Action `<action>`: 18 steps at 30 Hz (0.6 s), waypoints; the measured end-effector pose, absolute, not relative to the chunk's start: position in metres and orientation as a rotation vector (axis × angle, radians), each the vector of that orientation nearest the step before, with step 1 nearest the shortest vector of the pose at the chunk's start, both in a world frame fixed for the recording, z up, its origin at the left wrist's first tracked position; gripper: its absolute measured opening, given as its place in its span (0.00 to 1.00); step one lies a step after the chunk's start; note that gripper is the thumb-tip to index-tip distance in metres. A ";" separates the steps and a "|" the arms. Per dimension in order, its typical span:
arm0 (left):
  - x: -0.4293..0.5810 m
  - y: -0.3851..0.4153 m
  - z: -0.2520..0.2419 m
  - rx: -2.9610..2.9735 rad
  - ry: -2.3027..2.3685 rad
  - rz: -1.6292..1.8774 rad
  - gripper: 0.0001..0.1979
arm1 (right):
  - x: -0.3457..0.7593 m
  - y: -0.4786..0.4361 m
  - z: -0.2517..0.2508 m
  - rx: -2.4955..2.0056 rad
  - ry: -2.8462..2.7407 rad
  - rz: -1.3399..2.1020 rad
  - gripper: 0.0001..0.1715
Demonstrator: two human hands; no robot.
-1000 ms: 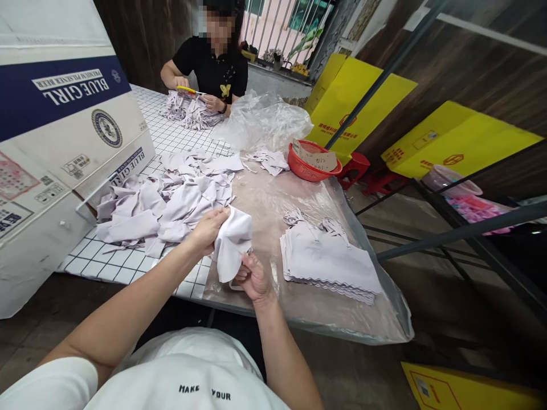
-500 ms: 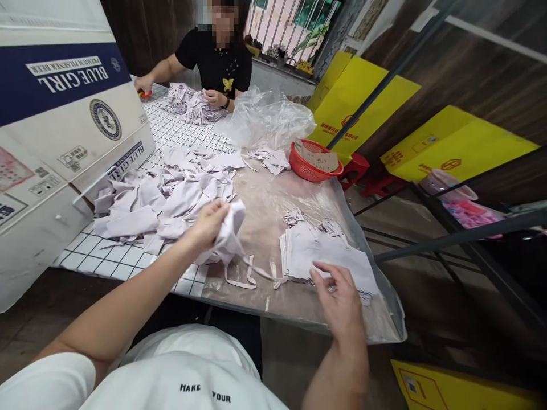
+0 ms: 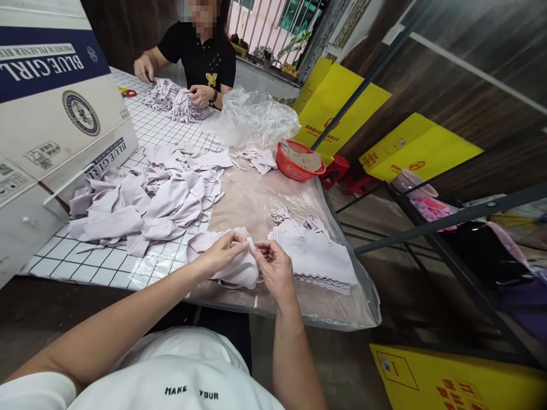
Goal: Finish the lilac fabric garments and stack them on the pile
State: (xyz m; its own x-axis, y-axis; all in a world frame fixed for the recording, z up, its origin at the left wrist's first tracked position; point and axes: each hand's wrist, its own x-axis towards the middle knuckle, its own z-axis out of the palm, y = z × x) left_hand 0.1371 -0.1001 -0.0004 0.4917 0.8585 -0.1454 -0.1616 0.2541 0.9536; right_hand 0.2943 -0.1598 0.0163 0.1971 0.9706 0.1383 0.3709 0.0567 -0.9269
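Observation:
My left hand and my right hand meet at the table's near edge, both pinching the top of one pale lilac cloth mask. The mask lies crumpled on the clear plastic sheet, its ear loop trailing below. Right of my hands sits a neat stack of flat masks. A loose heap of the same masks spreads to the left on the checked tablecloth.
A large white and blue cardboard box stands at the left. A red basket and a crumpled plastic bag are further back. A person in black handles masks at the far end. Yellow boxes and a metal rack stand right.
My right hand came back from the flat stack to the mask held in my left hand. The mask dropped onto the plastic sheet, and both hands now pinch its top edge.

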 end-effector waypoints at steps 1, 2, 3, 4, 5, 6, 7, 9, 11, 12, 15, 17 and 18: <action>0.136 -0.102 -0.004 1.117 0.760 0.796 0.17 | 0.295 -0.159 0.015 -1.507 -1.314 0.751 0.15; 0.135 -0.104 -0.007 1.130 0.722 0.774 0.18 | 0.295 -0.157 0.013 -1.518 -1.296 0.744 0.16; 0.135 -0.106 -0.010 1.136 0.679 0.743 0.19 | 0.295 -0.156 0.011 -1.521 -1.296 0.758 0.16; 0.135 -0.107 -0.012 1.137 0.643 0.720 0.19 | 0.295 -0.156 0.010 -1.516 -1.308 0.793 0.16; 0.135 -0.107 -0.014 1.139 0.619 0.712 0.18 | 0.294 -0.155 0.008 -1.504 -1.328 0.844 0.16; 0.136 -0.106 -0.014 1.145 0.611 0.717 0.18 | 0.294 -0.155 0.007 -1.486 -1.351 0.903 0.16; 0.136 -0.105 -0.013 1.159 0.615 0.725 0.18 | 0.294 -0.156 0.007 -1.467 -1.372 0.958 0.17; 0.138 -0.103 -0.010 1.214 0.616 0.719 0.17 | 0.294 -0.157 0.008 -1.443 -1.396 1.010 0.18; 0.137 -0.101 -0.005 1.299 0.591 0.692 0.16 | 0.295 -0.157 0.013 -1.456 -1.407 0.964 0.17; 0.135 -0.100 -0.003 1.342 0.575 0.684 0.16 | 0.295 -0.157 0.016 -1.469 -1.411 0.923 0.16; 0.121 -0.094 0.002 1.493 0.499 0.608 0.15 | 0.303 -0.158 0.031 -1.468 -1.379 0.811 0.14; 0.101 -0.088 0.006 1.628 0.435 0.461 0.15 | 0.313 -0.159 0.043 -1.429 -1.313 0.730 0.14; 0.088 -0.085 0.010 1.696 0.411 0.391 0.16 | 0.320 -0.160 0.050 -1.403 -1.270 0.681 0.14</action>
State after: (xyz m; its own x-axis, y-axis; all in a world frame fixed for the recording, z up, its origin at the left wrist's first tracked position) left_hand 0.0882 -0.0849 0.0098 0.8778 0.4782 0.0274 0.0516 -0.1512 0.9872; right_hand 0.3205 -0.1596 0.0502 0.2674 0.9347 0.2341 0.3223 0.1422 -0.9359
